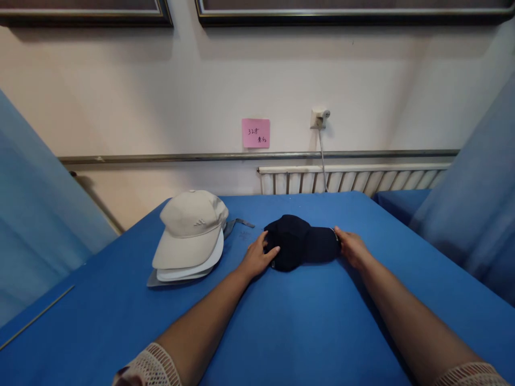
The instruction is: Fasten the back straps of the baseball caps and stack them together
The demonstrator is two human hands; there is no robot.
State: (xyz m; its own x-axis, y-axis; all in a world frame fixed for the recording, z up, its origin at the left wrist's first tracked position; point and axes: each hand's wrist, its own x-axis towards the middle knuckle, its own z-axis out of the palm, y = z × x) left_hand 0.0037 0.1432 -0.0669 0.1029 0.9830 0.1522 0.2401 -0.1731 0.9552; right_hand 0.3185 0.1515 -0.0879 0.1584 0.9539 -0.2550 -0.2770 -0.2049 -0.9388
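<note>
A dark navy baseball cap [290,241] lies on the blue-covered table [306,321], its brim pointing right. My left hand [257,256] is closed on the back edge of the crown, thumb on the near side and fingers partly hidden behind. At the other end, my right hand [351,247] pinches the tip of the brim. To the left stands a stack of caps, with a beige cap [193,225] on top and a white brim [209,262] and grey brim below it. A grey strap [241,222] sticks out of the stack toward the right.
Behind the table are a white radiator [354,179], a metal rail [193,157] and a socket with a plugged-in cord [322,145]. A pink note [256,133] is on the wall. Blue curtains [32,214] hang at both sides. A thin stick [38,316] lies at the left edge.
</note>
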